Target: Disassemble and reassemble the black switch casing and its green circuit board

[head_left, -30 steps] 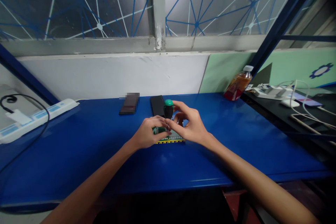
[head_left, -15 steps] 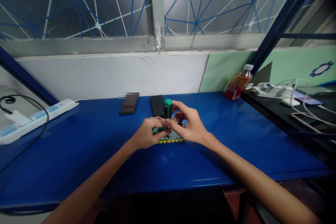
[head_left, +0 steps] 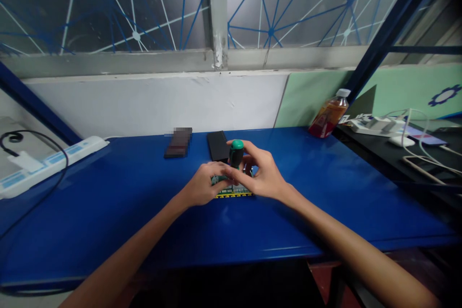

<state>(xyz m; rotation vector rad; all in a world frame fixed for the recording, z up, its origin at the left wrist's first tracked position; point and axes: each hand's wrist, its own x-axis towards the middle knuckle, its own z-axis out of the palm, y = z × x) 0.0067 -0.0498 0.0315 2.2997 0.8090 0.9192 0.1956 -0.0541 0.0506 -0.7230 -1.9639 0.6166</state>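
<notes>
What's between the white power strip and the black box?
In the head view, a dark slab, partly blurred, lies between the power strip and the black box.

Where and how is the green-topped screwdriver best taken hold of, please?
Probably by the thick, dark screwdriver handle, coming from the right: it stands nearly upright above the circuit board, and the left hand occupies the lower left side. The right hand holds it from the right.

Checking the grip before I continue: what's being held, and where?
The right hand holds the screwdriver by its handle; whether the left hand grips the circuit board cannot be told.
</notes>
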